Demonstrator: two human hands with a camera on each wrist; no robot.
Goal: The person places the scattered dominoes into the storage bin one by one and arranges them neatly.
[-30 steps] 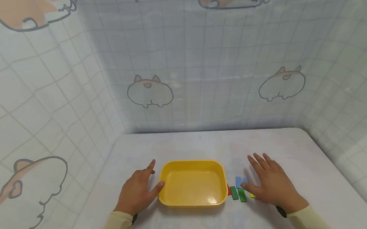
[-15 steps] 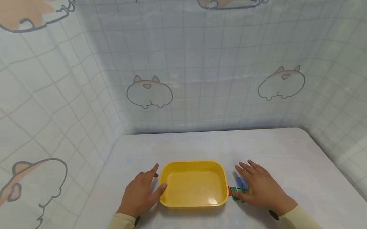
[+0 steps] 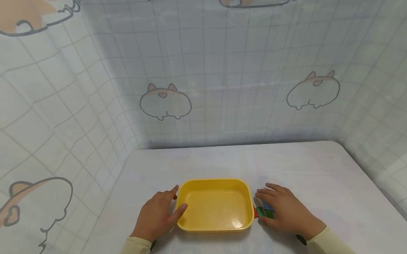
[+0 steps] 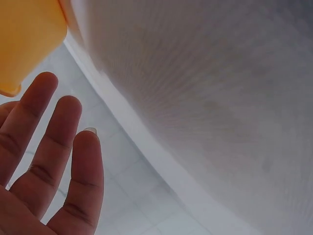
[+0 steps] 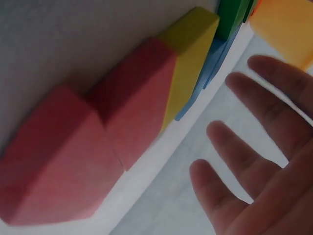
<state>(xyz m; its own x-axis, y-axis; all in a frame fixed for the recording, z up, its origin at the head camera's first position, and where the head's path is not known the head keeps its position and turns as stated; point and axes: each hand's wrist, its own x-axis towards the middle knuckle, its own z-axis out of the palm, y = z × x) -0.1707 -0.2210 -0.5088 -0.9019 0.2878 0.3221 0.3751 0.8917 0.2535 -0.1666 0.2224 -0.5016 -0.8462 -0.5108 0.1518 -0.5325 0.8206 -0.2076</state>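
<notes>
My left hand (image 3: 157, 216) is at the left side of a yellow plastic tray (image 3: 216, 228), its thumb over the rim and the other fingers extended. In the left wrist view, loosely bent fingers (image 4: 63, 122) appear close to the tray's yellow wall (image 4: 29, 34). Right of the tray, my right hand (image 3: 290, 212) hovers over small coloured blocks with fingers spread and nothing held. Green (image 3: 260, 211), blue (image 3: 267, 206) and red (image 3: 255, 212) blocks show past its fingers. The right wrist view shows two red blocks (image 5: 58, 156), a yellow block (image 5: 188, 63) and others, partly hidden from the head view.
A white table (image 3: 208, 162) with rounded back corners carries everything. Curtains (image 3: 235, 65) with a grid and corgi pattern enclose it at the back, left and right.
My right hand has moved left and slightly toward me, lower over the blocks, covering more of them. The left hand has shifted a little right, its thumb further over the tray's rim.
</notes>
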